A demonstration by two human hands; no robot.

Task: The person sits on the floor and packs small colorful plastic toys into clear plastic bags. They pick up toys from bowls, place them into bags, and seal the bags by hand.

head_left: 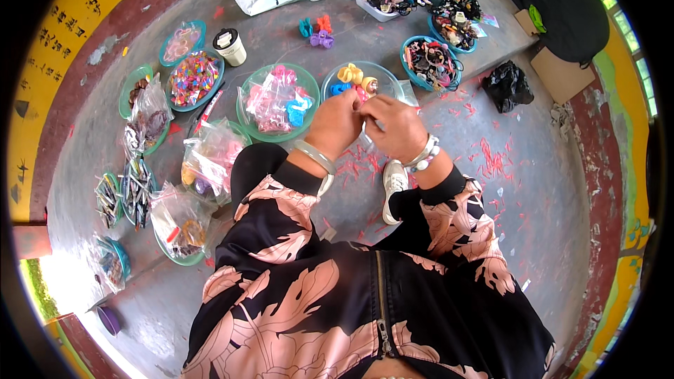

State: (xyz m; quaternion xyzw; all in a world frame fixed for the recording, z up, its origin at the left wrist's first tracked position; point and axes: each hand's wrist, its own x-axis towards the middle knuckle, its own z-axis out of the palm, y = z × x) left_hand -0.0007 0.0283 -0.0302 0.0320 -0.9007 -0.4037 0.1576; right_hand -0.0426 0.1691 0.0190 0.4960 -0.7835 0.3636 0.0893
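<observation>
Over the near edge of a clear bowl [394, 78], my left hand [335, 122] and my right hand [397, 129] meet with fingertips pinched together. Something small and pinkish-red shows between them, mostly hidden by the fingers, and I cannot make out its kind. Inside the bowl lie a yellow hair claw [349, 72] and a blue piece [341, 88]. To the left of my left hand stands a green bowl [243, 109] with clear bags of pink and blue pieces [275, 98]. Beyond it are teal [305, 27], orange [324, 23] and purple [321, 40] hair claws on the floor.
Bowls of hair ties [430, 63] stand at the far right, near a black plastic bag [507, 87]. A lidded cup [230, 48], a bowl of colourful pieces [194, 78] and several bagged goods [210, 158] line the left. Red scraps [491, 159] litter the floor around my shoes [395, 186].
</observation>
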